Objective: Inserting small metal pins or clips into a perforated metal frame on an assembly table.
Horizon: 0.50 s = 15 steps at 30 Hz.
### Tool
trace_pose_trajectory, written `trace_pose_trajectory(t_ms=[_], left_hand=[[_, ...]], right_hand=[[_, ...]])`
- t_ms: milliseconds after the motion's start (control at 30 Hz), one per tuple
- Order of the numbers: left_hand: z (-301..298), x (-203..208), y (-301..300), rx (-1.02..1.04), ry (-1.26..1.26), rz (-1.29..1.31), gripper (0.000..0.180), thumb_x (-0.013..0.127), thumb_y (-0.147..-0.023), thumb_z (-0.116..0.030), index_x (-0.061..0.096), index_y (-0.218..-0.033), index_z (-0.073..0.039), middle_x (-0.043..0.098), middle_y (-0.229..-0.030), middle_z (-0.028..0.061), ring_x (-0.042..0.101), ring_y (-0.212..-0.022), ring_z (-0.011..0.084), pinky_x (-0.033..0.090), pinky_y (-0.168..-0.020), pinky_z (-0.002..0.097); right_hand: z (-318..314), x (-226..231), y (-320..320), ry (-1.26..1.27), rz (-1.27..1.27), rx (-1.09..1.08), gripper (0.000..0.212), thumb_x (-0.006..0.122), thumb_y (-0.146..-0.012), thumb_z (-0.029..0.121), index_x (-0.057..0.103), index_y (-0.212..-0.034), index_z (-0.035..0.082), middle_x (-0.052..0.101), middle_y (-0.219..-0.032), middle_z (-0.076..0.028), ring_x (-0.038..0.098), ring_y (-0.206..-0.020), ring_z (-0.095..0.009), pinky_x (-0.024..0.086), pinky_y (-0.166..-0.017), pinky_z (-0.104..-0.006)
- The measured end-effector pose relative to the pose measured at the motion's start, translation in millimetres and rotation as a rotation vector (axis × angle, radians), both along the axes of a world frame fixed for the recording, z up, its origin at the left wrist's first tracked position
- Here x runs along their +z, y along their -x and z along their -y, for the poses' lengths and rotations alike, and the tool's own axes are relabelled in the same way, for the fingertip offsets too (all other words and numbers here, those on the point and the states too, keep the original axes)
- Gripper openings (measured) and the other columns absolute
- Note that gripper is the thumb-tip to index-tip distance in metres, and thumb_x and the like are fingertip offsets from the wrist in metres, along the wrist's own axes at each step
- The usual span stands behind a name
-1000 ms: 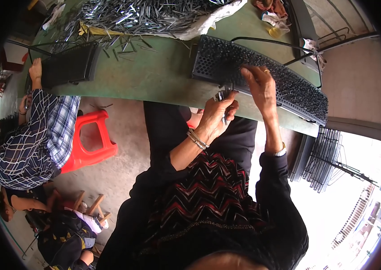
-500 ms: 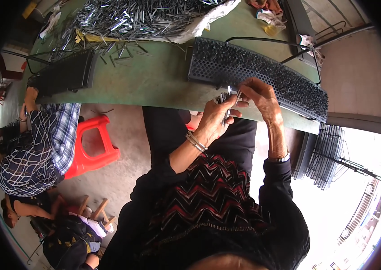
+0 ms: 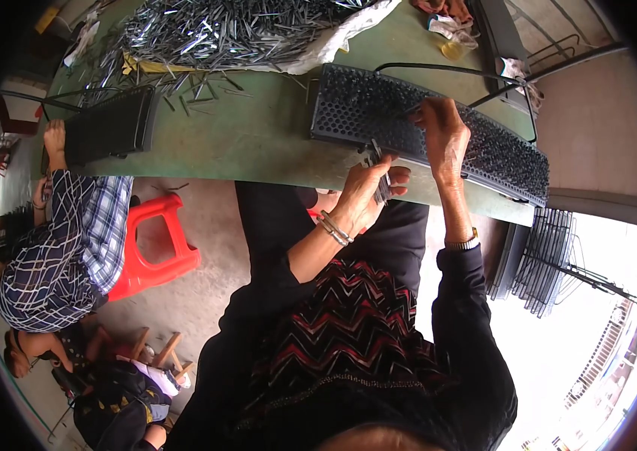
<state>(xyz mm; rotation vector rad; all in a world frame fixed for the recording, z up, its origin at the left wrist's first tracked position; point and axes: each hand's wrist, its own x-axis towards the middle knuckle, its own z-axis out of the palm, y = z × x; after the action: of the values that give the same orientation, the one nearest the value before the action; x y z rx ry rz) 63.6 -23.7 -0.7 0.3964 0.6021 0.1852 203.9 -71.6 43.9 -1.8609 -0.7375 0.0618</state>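
My left hand (image 3: 363, 188) is wrapped round a small bunch of thin dark metal strips (image 3: 377, 161), just off the table's near edge. In front of it lies a long black tray (image 3: 344, 120) full of round holes. Many dark pieces stand upright in the holes along its right and far parts, while bare holes show toward its left end. Over the middle of this tray is my right hand (image 3: 446, 143), its fingers pinched at the holes. What sits between those fingertips is too small to make out.
A heap of loose metal strips (image 3: 220, 34) lies on white sheeting at the far side of the green table (image 3: 236, 150). A second black tray (image 3: 111, 128) stands at left, beside a co-worker's hand (image 3: 55, 139). A red stool (image 3: 157, 244) is on the floor.
My right hand has gone from beside the left hand's bunch, forward and right, to the holed tray. My left hand has stayed nearly in place with its strips.
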Motion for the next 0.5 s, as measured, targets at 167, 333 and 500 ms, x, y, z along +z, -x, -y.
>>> trace_pose_trajectory(t_ms=[167, 333, 500], left_hand=[[1, 0, 3, 0.064, 0.031, -0.002, 0.019, 0.058, -0.091, -0.018, 0.056, -0.101, -0.002, 0.063, -0.087, 0.0144, 0.065, -0.075, 0.0226, 0.056, -0.065, 0.0365], [2, -4, 3, 0.083, 0.049, 0.085, 0.022, 0.056, -0.092, -0.020, 0.054, -0.105, -0.002, 0.063, -0.089, 0.0151, 0.064, -0.077, 0.0240, 0.056, -0.069, 0.0389], [2, 6, 4, 0.049, 0.036, 0.013, 0.025, 0.055, -0.093, -0.022, 0.055, -0.108, -0.002, 0.063, -0.085, 0.0128, 0.063, -0.073, 0.0203, 0.055, -0.067, 0.0364]], right_hand=[[1, 4, -3, 0.078, 0.065, 0.007, 0.009, 0.058, -0.088, 0.008, 0.060, -0.093, 0.001, 0.068, -0.075, -0.007, 0.067, -0.068, -0.012, 0.051, -0.063, -0.0243], [2, -2, -8, 0.114, 0.048, 0.025, 0.009, 0.058, -0.089, 0.010, 0.059, -0.093, 0.002, 0.068, -0.074, -0.007, 0.067, -0.069, -0.012, 0.051, -0.064, -0.0247], [1, -8, -8, 0.186, 0.228, 0.042, 0.006, 0.061, -0.085, 0.007, 0.061, -0.090, 0.004, 0.065, -0.077, -0.007, 0.065, -0.069, -0.015, 0.049, -0.063, -0.0267]])
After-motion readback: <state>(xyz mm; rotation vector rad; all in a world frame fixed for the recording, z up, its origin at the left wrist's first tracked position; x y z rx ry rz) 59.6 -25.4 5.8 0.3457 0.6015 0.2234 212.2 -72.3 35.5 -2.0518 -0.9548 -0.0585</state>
